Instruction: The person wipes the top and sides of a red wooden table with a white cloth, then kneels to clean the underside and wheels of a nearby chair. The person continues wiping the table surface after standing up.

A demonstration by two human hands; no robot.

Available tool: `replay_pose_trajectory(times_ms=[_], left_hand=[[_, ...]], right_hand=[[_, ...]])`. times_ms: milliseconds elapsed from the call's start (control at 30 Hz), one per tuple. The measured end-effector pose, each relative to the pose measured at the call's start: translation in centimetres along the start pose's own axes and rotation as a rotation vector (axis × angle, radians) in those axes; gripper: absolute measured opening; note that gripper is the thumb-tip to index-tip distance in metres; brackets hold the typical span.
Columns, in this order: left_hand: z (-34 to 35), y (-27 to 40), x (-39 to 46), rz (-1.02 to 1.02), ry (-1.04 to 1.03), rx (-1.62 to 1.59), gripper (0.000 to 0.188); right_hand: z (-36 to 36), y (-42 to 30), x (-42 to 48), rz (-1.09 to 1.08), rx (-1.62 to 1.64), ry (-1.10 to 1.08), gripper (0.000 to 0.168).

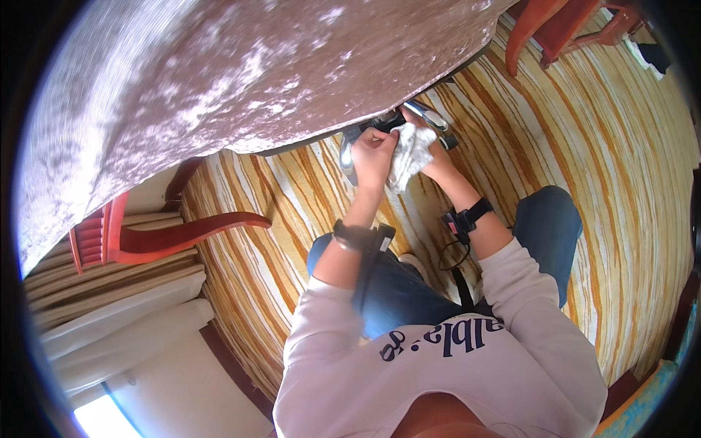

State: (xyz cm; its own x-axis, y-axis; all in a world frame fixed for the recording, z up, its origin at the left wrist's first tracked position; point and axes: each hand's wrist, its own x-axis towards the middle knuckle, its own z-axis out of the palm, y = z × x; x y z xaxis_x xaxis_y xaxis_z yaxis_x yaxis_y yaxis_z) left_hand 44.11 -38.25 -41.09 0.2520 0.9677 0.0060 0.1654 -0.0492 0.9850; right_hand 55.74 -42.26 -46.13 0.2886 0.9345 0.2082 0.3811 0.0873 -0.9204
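Observation:
A crumpled white cloth (409, 155) hangs between my two hands beside a chrome-legged base. My left hand (373, 156) pinches the cloth's left edge between bent fingers. Partly behind the cloth is my right hand (434, 160); its fingers reach up by the base, and their grip is hidden. One shiny chrome leg (429, 115) with a dark foot or caster extends on the right. Another chrome leg (345, 156) shows left of my left hand. The dark hub (388, 118) sits between them, partly under the edge of a large mottled brown glossy surface (263, 82).
Striped yellow, brown and white carpet (602, 180) covers the floor. A curved red wooden chair leg (191, 236) juts in from the left. More red wooden furniture (553, 30) stands at the upper right. Curtains (126, 328) hang at the left. My knees (549, 235) flank the work.

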Motion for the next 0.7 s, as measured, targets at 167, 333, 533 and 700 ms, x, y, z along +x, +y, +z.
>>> replay_pose_trajectory(times_ms=[167, 333, 533, 700], left_hand=[[-1.9, 1.3, 0.5, -0.014, 0.289, -0.16, 0.012], [-1.1, -0.4, 1.1, -0.172, 0.338, -0.284, 0.011], [-0.6, -0.5, 1.6, -0.202, 0.278, -0.446, 0.01], [-0.6, -1.2, 2.0, -0.254, 0.244, -0.48, 0.012]], right_hand=[[0.8, 1.1, -0.4, 0.021, 0.249, -0.012, 0.07], [1.7, -0.9, -0.5, -0.007, 0.37, 0.049, 0.072], [1.8, -1.0, -0.8, -0.048, 0.195, 0.109, 0.07], [2.8, -1.8, -1.1, -0.071, 0.267, 0.249, 0.068]])
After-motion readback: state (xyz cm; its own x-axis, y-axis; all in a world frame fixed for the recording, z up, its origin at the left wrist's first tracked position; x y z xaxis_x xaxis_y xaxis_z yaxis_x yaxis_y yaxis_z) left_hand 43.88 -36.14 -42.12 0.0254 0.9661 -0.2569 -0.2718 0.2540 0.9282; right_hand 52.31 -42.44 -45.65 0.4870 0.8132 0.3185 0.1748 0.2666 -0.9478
